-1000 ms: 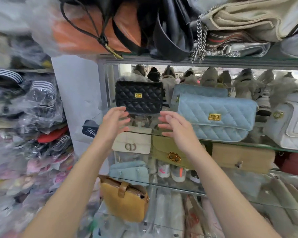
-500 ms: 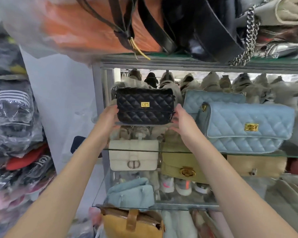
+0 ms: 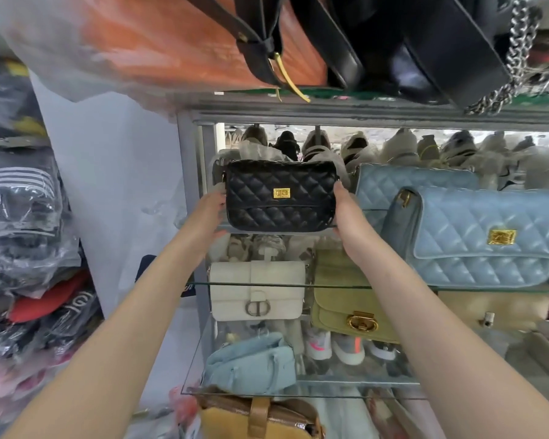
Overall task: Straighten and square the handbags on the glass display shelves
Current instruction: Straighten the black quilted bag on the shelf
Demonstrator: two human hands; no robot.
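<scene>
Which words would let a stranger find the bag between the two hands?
On the glass shelves, look just under the grey metal bar, left end. A small black quilted bag is held there between the left hand and the right hand. The blue bags beside it are larger; only it is black.

Head camera faces glass shelves point(image 3: 203, 283) closely, perhaps tilted upward.

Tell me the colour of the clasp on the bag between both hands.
Gold clasp on the black quilted bag, head view.
</scene>
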